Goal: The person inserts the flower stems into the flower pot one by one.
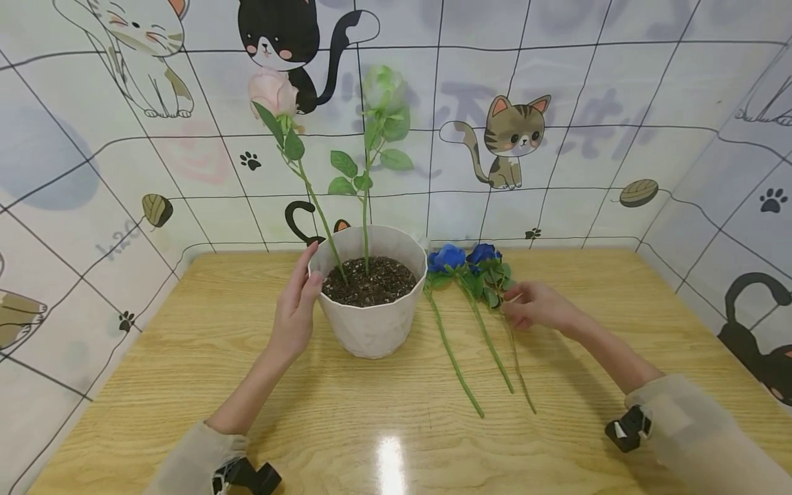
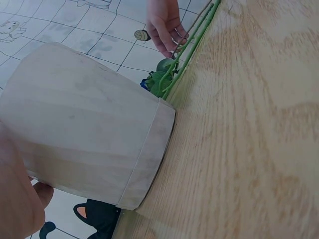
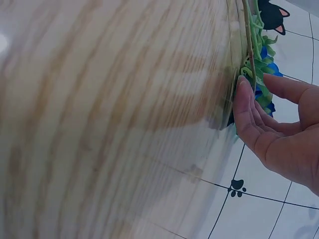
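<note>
A white faceted flowerpot (image 1: 368,330) filled with dark soil (image 1: 377,282) stands upright on the table. A pale pink rose (image 1: 273,94) and a pale green-white rose (image 1: 383,89) rise from the soil on long stems. My left hand (image 1: 293,313) rests against the pot's left side, fingers fairly straight; the pot (image 2: 84,124) hides part of them in the left wrist view. Right of the pot lie blue roses (image 1: 447,258) with green stems. My right hand (image 1: 538,306) is beside the rightmost one, its brownish stem (image 3: 250,55) between thumb and fingertips, with a gap showing.
The wooden table (image 1: 322,426) meets a cloth backdrop (image 1: 575,75) with cat drawings behind and on both sides. The roses' lower stems (image 1: 458,364) point toward the near edge. Black devices (image 1: 628,427) sit on both wrists.
</note>
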### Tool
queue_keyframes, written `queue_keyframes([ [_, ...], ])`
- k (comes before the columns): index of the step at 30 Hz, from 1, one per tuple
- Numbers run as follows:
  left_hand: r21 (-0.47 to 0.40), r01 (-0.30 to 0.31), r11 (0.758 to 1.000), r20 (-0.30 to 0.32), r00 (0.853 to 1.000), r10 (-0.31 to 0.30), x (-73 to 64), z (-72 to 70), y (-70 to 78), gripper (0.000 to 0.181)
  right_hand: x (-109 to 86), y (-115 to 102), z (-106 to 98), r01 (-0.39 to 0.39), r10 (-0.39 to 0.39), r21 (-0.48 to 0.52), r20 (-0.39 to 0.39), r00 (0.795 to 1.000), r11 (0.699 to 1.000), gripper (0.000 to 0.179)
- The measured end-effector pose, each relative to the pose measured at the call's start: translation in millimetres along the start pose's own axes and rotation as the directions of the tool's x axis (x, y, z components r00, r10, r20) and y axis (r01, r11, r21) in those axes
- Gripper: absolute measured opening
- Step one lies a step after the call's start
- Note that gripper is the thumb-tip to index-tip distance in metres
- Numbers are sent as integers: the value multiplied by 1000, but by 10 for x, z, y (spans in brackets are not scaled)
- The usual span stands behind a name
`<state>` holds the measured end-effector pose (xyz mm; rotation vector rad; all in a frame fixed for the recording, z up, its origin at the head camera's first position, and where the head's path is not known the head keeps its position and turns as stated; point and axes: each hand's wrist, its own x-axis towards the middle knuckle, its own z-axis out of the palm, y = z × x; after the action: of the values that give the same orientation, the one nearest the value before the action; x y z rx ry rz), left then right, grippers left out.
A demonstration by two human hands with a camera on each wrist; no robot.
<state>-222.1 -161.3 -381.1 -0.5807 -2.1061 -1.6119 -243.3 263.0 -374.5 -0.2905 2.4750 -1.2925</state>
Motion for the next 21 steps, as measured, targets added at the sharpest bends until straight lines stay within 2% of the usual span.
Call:
queue_keyframes([
  [21,-3,1,1000,6,1000,-1,0,8,13,50,47,-9,4,-33,33,-23,22,999,999,35],
])
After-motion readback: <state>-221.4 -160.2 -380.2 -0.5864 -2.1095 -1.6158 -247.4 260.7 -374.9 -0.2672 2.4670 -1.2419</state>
